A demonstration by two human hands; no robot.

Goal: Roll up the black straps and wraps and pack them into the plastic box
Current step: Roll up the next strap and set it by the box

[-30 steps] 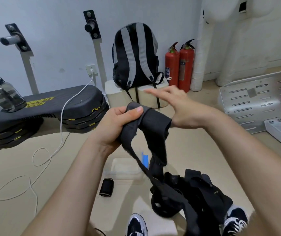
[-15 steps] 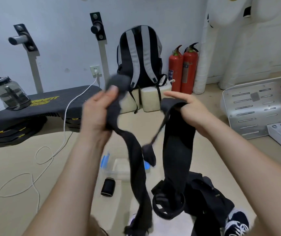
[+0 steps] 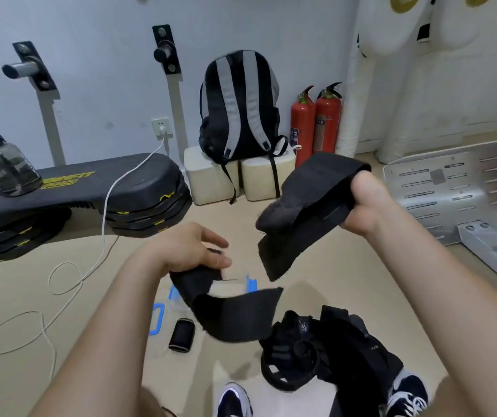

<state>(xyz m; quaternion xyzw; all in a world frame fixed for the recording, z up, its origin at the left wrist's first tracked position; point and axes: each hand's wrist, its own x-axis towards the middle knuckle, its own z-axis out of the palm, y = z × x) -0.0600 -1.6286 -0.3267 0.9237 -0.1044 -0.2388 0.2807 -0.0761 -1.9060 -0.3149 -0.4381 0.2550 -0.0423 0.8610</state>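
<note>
Right hand [image 3: 367,209] grips raised wrap [image 3: 307,206], left hand [image 3: 190,251] holds lower wrap [image 3: 232,317].

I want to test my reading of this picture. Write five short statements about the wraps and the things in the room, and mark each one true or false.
1. The left hand grips the lower wrap, and the right hand grips the upper wrap. True.
2. Three fire extinguishers stand by the wall. False: there are two.
3. The backpack stands upright on pale blocks. True.
4. The water jug stands on the floor. False: it stands on the black step platform.
5. A pile of straps lies on the floor near the shoes. True.
</note>
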